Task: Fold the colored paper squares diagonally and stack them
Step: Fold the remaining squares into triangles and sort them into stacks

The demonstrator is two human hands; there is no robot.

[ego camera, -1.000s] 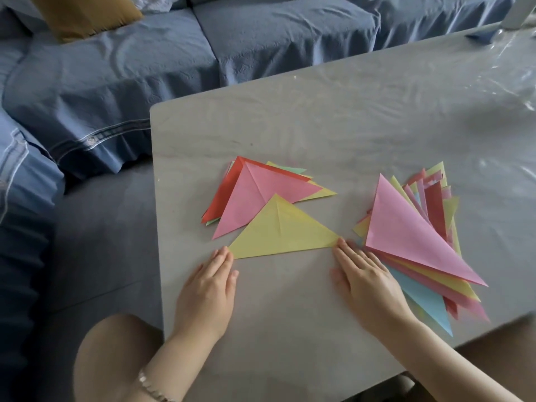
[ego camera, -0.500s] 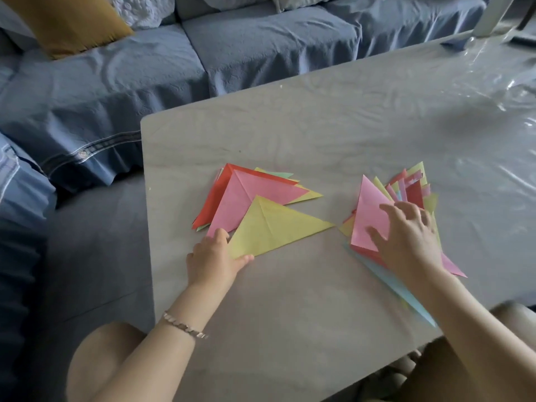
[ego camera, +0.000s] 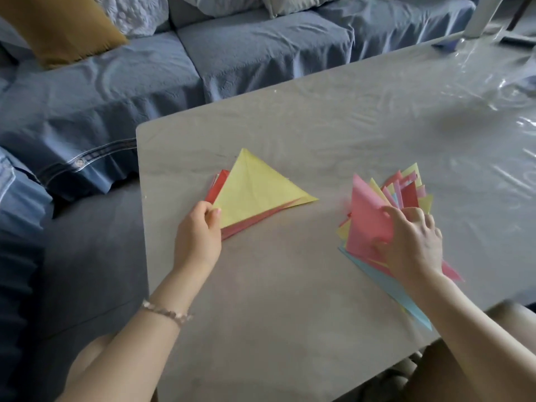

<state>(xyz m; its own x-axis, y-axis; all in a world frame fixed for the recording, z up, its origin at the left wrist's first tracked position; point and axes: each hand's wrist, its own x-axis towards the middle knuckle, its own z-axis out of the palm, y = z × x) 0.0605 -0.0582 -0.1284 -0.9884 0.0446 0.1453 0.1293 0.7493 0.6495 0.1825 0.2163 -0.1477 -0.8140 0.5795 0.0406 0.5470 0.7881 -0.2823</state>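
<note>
Table (ego camera: 290, 314): grey, under clear film, with a blue sofa (ego camera: 116, 82) beyond its far edge.
Yellow triangle (ego camera: 255, 190): folded, topmost on the red and pink stack (ego camera: 261, 219) near the table's left edge.
Left hand (ego camera: 200, 236): thumb and fingers pinch the yellow triangle's near-left corner; bracelet (ego camera: 165, 311) on the wrist.
Fanned pile (ego camera: 406, 184): mixed colours towards the table's near right edge, blue sheet (ego camera: 391, 288) lowest.
Right hand (ego camera: 412, 245): fingers curled on the pink triangle (ego camera: 365, 216) atop that pile, seemingly pinching it; blur hides the grip.
</note>
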